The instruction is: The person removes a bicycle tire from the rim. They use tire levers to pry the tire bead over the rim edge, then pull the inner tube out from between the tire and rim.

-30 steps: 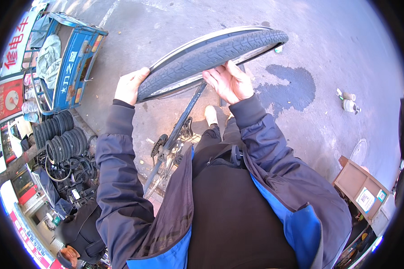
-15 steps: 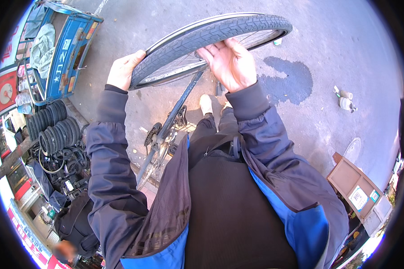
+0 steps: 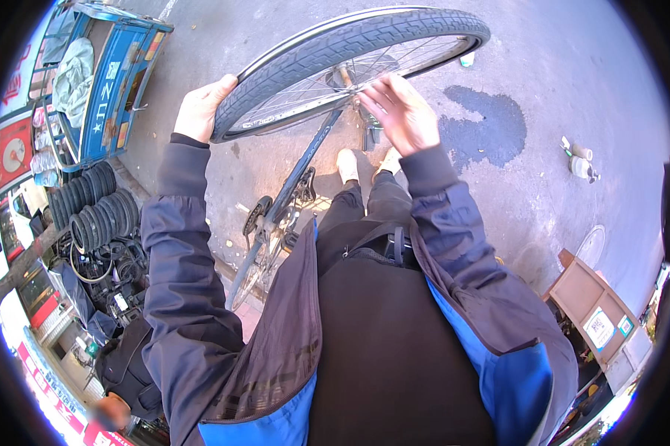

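Note:
A bicycle wheel with a dark treaded tyre [image 3: 350,46] is tilted in front of me, its spokes and pale rim showing under the tread. My left hand [image 3: 203,110] grips the tyre at its left end, thumb on top. Beside the rim's near edge is my right hand [image 3: 403,113], slightly blurred, fingers stretched toward the spokes and holding nothing visible; whether the fingertips touch the rim, I cannot tell. Below the wheel, a dark bicycle frame [image 3: 305,156] slants down to the left, with its crank [image 3: 257,215]. Whether the wheel is joined to it is hidden.
At the left stand a blue cargo cart [image 3: 115,89], stacked tyres [image 3: 104,215] and a person in dark clothes [image 3: 130,364]. A wet patch [image 3: 487,126] marks the pavement at right, near a small bottle [image 3: 581,168]. A brown box [image 3: 591,301] stands lower right.
My right hand has drawn back from under the tyre to the right and down, its palm turned less toward me. The wheel has tipped slightly, showing more hub and spokes. My left hand keeps its grip.

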The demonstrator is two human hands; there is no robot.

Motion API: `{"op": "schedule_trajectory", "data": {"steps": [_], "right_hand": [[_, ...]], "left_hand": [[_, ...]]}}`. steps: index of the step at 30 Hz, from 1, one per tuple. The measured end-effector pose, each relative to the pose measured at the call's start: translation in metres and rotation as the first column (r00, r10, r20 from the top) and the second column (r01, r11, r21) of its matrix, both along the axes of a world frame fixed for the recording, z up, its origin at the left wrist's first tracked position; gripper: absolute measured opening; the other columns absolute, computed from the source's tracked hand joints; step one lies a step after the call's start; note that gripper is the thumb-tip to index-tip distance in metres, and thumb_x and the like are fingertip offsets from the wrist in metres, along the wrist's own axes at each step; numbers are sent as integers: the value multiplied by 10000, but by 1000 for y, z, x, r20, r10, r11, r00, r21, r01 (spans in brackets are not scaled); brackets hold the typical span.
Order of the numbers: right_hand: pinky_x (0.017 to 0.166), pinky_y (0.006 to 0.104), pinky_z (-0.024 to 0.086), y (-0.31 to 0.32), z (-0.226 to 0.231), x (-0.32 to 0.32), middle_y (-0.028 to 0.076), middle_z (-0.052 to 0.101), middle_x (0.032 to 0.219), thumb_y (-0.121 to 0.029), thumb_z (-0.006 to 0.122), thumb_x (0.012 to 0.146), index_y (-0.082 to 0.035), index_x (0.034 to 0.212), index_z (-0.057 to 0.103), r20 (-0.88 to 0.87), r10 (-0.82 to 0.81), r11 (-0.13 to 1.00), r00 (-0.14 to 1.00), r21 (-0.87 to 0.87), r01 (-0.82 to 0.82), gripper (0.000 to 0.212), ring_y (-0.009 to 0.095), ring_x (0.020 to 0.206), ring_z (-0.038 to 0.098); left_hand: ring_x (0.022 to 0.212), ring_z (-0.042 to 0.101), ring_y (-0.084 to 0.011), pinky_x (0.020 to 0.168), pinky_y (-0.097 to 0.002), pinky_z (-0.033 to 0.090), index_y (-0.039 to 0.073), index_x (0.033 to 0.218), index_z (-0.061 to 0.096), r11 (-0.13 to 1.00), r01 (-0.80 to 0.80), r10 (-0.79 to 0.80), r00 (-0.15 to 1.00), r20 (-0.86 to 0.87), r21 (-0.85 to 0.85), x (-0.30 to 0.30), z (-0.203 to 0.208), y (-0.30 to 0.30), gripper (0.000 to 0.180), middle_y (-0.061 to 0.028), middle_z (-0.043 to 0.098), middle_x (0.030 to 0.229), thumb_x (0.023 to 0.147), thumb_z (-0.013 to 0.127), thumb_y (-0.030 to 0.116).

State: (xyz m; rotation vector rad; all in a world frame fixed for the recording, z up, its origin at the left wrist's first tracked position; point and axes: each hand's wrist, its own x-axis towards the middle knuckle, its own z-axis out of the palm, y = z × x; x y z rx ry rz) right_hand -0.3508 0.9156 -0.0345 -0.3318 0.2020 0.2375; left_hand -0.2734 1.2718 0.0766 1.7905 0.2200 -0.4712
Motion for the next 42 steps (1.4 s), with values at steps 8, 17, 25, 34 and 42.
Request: {"op": "schedule_trajectory", "data": {"steps": [8, 17, 25, 34, 42], "right_hand": [[1148, 564, 434, 67, 78, 41, 269, 585, 1351, -306, 446, 1091, 32, 1370, 505, 150, 194, 950, 969, 219, -224, 442, 424, 1308, 548], [1135, 556, 445, 71, 53, 37, 240, 588, 1386, -293, 582, 1041, -10, 1376, 555, 287, 235, 909, 929, 273, -315, 439, 419, 1304, 557], [1091, 562, 488, 72, 36, 49, 249, 620, 1345, -214, 684, 972, 16, 1346, 586, 343, 343, 868, 874, 239, -435, 450, 427, 1261, 594], [1034, 643, 517, 59, 40, 68, 241, 638, 1328, -13, 656, 951, 27, 1331, 592, 424, 427, 866, 799, 61, -496, 388, 422, 1226, 629], [1056, 659, 484, 61, 46, 76, 209, 637, 1345, -32, 688, 931, -21, 1328, 615, 421, 485, 838, 766, 25, -545, 404, 411, 1283, 587]], "left_hand": [[868, 652, -112, 799, -269, 514, -61, 1121, 747, 999, -34, 32, 998, 49, 42, -4, 2, -3, 492, -66, 742, 981, 962, 731, 405], [841, 653, -119, 798, -281, 516, -20, 1093, 771, 997, -22, 17, 998, 59, 73, -9, 4, -10, 553, -62, 747, 950, 934, 733, 508], [837, 662, -126, 795, -287, 521, -24, 1095, 766, 999, -42, 42, 999, 30, 11, -15, 3, -12, 568, -73, 748, 938, 934, 726, 520], [827, 660, -125, 791, -285, 517, -23, 1096, 765, 997, -50, 47, 998, 49, 51, -17, 0, -7, 543, -69, 745, 924, 947, 716, 497], [807, 653, -121, 769, -280, 516, -31, 1064, 760, 999, -32, 30, 996, 80, 20, -18, -5, -4, 557, -60, 734, 899, 945, 715, 512]]}}
